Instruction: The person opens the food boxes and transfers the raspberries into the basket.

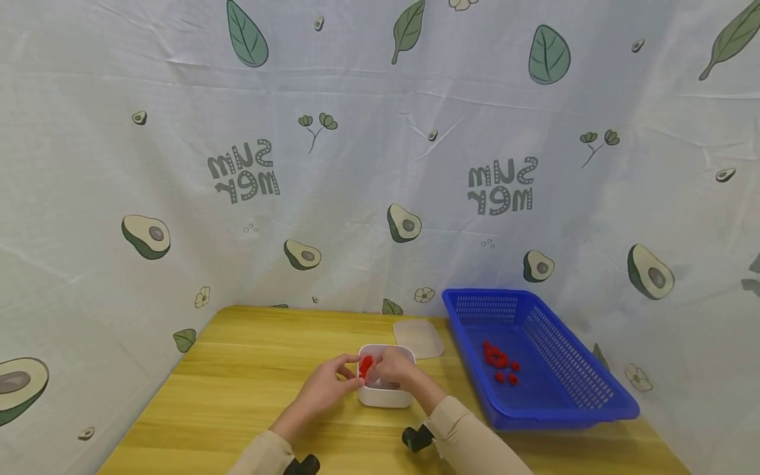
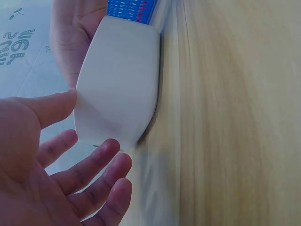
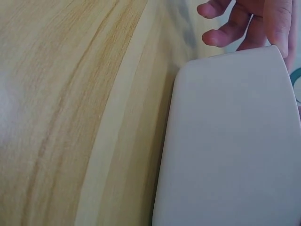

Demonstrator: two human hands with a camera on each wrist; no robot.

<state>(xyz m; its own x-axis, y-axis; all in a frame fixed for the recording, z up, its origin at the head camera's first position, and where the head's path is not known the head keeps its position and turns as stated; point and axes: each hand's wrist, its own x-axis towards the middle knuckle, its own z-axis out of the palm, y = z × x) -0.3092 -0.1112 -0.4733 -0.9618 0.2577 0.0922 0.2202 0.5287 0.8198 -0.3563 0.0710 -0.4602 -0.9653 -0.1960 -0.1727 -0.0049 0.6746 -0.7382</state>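
A white box [image 1: 384,397] with rounded corners stands uncovered on the table. Thumb and index finger of my left hand [image 1: 328,388] hold its left side by the rim, while the other fingers spread loosely beside the wall in the left wrist view. My right hand [image 1: 396,367] reaches down into the box from the right; its fingertips are partly hidden, so whether they pinch anything is unclear. Inside, against the left wall, lies something bright red [image 1: 365,364]. The right wrist view has the box wall [image 3: 230,136] covering the right hand's fingers.
A blue perforated basket [image 1: 570,414] stands on the right, with several small red, berry-like pieces [image 1: 499,359] in it. Behind the box, close to the basket, a pale translucent lid [image 1: 419,338] lies flat on the wooden table [image 1: 237,369]. A printed cloth [image 1: 356,198] hangs behind.
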